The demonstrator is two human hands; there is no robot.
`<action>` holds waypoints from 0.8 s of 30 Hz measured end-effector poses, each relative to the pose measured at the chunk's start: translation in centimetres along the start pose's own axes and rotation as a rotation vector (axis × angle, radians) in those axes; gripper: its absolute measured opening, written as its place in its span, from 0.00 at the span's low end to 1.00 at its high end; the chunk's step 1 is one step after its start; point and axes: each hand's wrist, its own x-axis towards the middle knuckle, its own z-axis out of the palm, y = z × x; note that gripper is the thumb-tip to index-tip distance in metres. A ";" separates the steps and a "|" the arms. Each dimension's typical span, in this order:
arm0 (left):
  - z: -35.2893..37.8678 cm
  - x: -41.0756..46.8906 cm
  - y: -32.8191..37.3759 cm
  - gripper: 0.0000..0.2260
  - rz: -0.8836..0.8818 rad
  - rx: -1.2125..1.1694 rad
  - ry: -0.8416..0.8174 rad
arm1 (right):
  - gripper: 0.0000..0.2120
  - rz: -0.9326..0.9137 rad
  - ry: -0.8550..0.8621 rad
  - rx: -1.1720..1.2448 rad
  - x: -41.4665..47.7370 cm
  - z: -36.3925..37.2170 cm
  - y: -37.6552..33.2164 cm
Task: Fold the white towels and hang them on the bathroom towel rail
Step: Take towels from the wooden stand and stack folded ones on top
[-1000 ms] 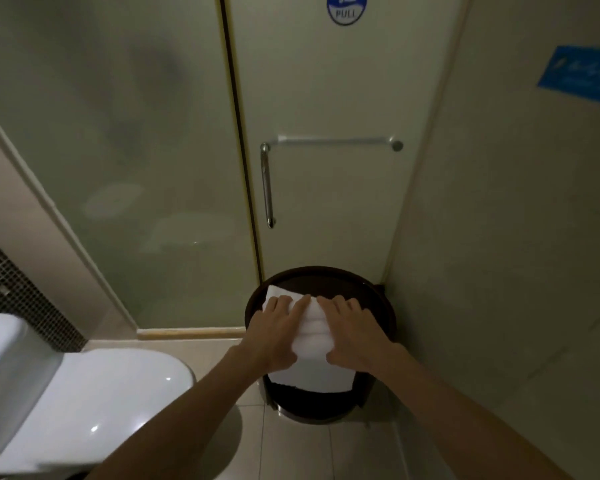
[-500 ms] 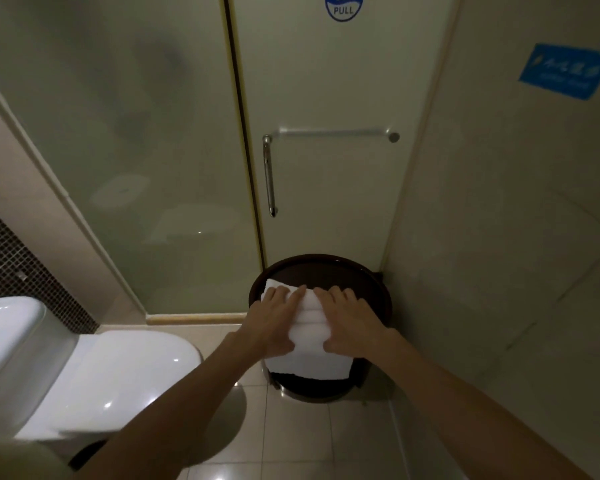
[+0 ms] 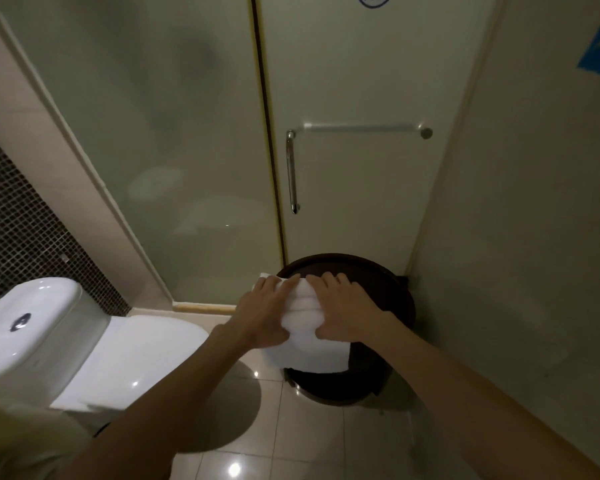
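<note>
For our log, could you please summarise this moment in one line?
folding; left hand, right hand on white towel; atop dark stand; rail bare

Arms outstretched, left hand [image 3: 264, 315] beside right hand [image 3: 347, 311], palms down, fingers straight
</note>
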 end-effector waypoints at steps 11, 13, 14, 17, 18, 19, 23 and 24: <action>-0.1 5.2 -7.9 0.43 -0.159 -0.055 0.031 | 0.43 -0.172 -0.082 -0.006 12.6 1.0 1.4; -0.3 6.2 -9.4 0.43 -0.197 -0.057 0.046 | 0.43 -0.204 -0.091 -0.007 15.1 0.8 1.4; -0.4 6.6 -10.1 0.43 -0.221 -0.059 0.052 | 0.42 -0.228 -0.094 -0.005 16.3 0.7 1.3; -0.8 7.3 -12.0 0.42 -0.297 -0.050 0.078 | 0.41 -0.302 -0.108 -0.004 19.9 0.2 0.7; -0.9 7.4 -12.5 0.42 -0.314 -0.057 0.084 | 0.41 -0.318 -0.114 -0.003 20.8 0.2 0.4; -1.0 7.3 -12.9 0.42 -0.327 -0.065 0.086 | 0.40 -0.329 -0.119 0.001 21.5 0.2 0.2; -1.2 6.9 -14.9 0.42 -0.440 -0.077 0.098 | 0.40 -0.438 -0.117 -0.011 25.2 0.6 -1.1; -1.2 6.7 -15.4 0.42 -0.478 -0.070 0.094 | 0.39 -0.470 -0.122 -0.010 26.0 0.8 -1.5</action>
